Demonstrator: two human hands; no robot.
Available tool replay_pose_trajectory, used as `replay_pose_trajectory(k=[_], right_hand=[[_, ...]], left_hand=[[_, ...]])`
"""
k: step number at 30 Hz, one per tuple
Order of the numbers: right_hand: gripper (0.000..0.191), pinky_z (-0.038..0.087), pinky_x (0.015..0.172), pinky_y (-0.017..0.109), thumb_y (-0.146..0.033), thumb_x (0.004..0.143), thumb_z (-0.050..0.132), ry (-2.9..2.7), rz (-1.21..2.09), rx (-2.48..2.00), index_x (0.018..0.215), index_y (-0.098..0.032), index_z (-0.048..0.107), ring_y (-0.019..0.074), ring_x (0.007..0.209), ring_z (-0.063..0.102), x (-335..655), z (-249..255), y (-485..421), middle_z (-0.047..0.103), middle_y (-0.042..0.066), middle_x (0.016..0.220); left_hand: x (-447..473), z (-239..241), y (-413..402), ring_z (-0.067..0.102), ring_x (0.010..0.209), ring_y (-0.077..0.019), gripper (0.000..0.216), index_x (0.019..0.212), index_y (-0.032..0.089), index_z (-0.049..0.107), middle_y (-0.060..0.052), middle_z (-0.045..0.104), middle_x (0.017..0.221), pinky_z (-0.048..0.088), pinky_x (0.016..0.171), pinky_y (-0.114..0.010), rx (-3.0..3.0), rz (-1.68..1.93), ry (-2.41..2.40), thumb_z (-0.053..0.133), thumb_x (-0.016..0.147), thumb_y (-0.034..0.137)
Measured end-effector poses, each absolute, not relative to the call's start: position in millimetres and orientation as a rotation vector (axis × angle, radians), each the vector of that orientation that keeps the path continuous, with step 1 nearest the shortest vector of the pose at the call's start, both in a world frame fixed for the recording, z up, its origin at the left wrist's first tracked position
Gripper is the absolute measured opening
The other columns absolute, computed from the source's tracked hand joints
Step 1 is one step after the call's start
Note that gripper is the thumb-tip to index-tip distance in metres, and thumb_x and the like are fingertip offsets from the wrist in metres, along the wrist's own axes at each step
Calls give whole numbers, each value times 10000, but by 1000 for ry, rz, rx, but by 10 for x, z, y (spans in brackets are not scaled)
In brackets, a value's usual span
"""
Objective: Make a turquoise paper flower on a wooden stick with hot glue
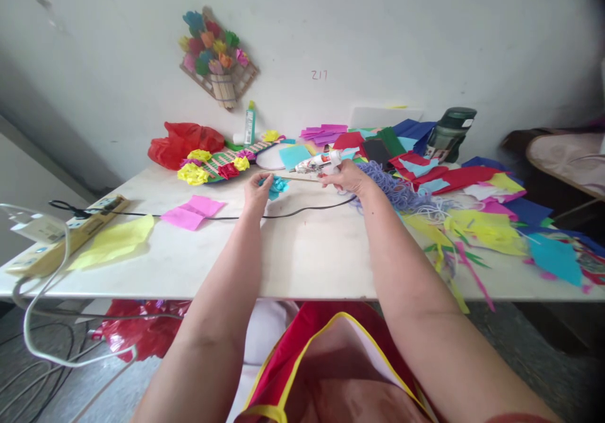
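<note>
Teal paper flower [278, 186] sits mid-table, toward the far side, just past the black cord [283, 212]. Left hand [258, 193] is pinched closed on its left edge, fingers curled round it. Right hand [347, 177] is just to the right, wrapped shut on a glue gun [316, 164], nozzle pointing left toward the flower; we can't tell if it touches.

The cord runs from the gun leftward across the table [307, 259] to the power strip [70, 224] at the left edge. We see bare tabletop from the cord to the near edge, between both forearms.

Left side: pink paper [193, 212] under the cord and yellow paper [116, 240] near the strip.

Right side is tight: purple yarn [392, 190] touches the right wrist, and the paper scraps [477, 221] spread to the right edge, with strips overhanging the near edge.

Behind the flower is a flower-decorated board [222, 163], close by.
</note>
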State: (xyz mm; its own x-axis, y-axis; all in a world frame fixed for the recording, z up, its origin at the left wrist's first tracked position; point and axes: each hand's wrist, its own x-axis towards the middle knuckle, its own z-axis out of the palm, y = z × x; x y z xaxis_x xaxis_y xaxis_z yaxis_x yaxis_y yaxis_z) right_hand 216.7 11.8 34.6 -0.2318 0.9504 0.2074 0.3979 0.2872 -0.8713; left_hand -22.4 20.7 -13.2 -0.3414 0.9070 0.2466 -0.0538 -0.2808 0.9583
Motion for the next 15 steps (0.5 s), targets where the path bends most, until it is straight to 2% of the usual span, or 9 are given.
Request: replay_pose_trajectory(k=[8,15], right_hand=[[114,353,450,232,-205,649,719,-1850,854,-1277,622,-156,620,81,404,412,2075,373,96,464,-68,430],[87,380,479,234,-206,662,710,-1881,786,-1374,677,-131,668,93,450,451,2033,359,126,512,-47,490]], left_hand=[[-175,-181,190,553,478,-96,521,741,147,650,10,623,574,447,450,-201,1185,1578,1112,891,468,521],[-173,-203,196,555,478,-93,500,730,147,657,9,630,582,453,459,-200,1216,1551,1121,887,488,519]])
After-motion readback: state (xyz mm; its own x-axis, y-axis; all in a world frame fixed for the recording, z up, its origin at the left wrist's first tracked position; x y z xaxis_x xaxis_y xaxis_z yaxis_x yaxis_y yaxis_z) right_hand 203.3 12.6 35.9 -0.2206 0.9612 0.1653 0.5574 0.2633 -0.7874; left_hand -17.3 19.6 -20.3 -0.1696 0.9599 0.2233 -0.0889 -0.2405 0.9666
